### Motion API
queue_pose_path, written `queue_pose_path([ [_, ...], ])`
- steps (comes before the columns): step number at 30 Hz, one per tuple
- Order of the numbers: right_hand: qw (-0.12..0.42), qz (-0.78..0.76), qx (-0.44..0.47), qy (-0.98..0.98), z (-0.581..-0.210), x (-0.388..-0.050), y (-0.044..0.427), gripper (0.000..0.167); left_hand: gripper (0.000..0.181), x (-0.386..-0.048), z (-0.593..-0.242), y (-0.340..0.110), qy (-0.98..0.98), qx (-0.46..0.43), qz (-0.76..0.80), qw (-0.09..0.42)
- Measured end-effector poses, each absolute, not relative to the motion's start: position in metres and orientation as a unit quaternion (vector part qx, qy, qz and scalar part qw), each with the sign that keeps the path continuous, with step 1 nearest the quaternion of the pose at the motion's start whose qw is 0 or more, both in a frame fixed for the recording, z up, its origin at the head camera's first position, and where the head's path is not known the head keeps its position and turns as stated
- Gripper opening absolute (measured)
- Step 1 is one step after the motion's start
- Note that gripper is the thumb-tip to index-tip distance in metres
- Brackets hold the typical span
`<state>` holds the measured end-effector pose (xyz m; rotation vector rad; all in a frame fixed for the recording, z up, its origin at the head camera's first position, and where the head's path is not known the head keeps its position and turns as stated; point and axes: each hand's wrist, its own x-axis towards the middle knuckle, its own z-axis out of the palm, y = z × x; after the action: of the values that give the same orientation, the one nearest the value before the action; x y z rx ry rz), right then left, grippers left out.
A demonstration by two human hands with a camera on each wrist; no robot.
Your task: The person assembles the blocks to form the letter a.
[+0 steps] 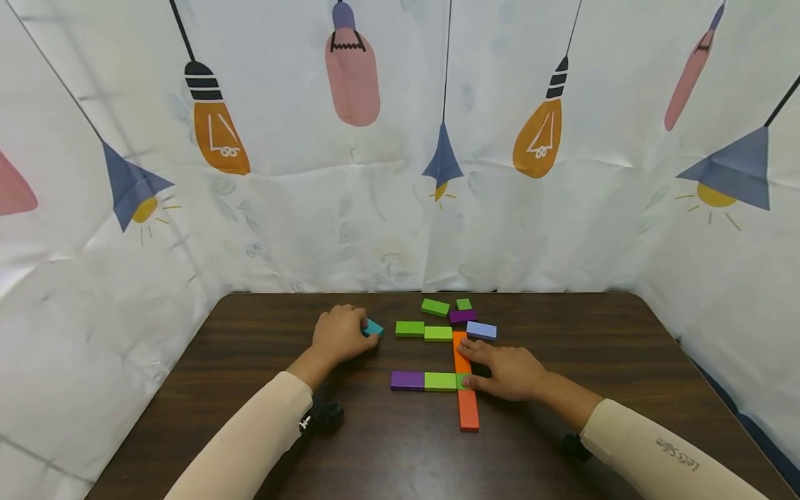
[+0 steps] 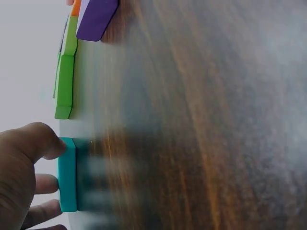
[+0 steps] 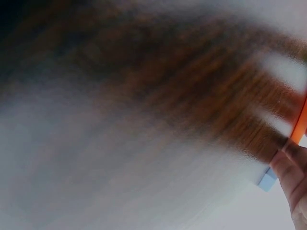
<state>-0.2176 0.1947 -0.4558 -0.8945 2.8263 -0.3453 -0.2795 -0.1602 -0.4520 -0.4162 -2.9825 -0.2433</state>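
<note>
My left hand (image 1: 339, 335) pinches a teal block (image 1: 373, 328) between thumb and fingers at the left of the block layout. In the left wrist view, the teal block (image 2: 69, 177) stands out against the fingertips. My right hand (image 1: 511, 371) rests with extended fingers on an orange block (image 1: 461, 355), its thumb touching a small green block (image 1: 462, 381). A red-orange block (image 1: 467, 410) continues that column towards me. Light green (image 1: 440, 381) and purple (image 1: 407, 380) blocks run left from the small green one.
Beyond the hands lie a green block (image 1: 410, 328), a lime block (image 1: 438, 334), a periwinkle block (image 1: 481, 330), a dark purple block (image 1: 462, 316) and two more green blocks (image 1: 435, 307). All are on a dark wooden table (image 1: 250, 389), with a patterned curtain (image 1: 281, 222) behind it.
</note>
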Motion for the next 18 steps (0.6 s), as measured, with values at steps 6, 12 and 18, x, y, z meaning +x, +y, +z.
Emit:
queue_pose_path([
  [6, 0.081, -0.117, -0.295, 0.945, -0.455, -0.217, 0.194, 0.074, 0.032, -0.277, -0.452, -0.163, -0.983, -0.141, -0.106, 0.04],
  [12, 0.079, -0.114, -0.294, 0.945, -0.455, -0.218, 0.194, 0.074, 0.037, -0.272, -0.455, -0.167, -0.979, -0.162, -0.118, 0.038],
  [18, 0.079, -0.114, -0.294, 0.946, -0.456, -0.218, 0.194, 0.075, 0.038, -0.261, -0.455, -0.171, -0.975, -0.186, -0.117, 0.04],
])
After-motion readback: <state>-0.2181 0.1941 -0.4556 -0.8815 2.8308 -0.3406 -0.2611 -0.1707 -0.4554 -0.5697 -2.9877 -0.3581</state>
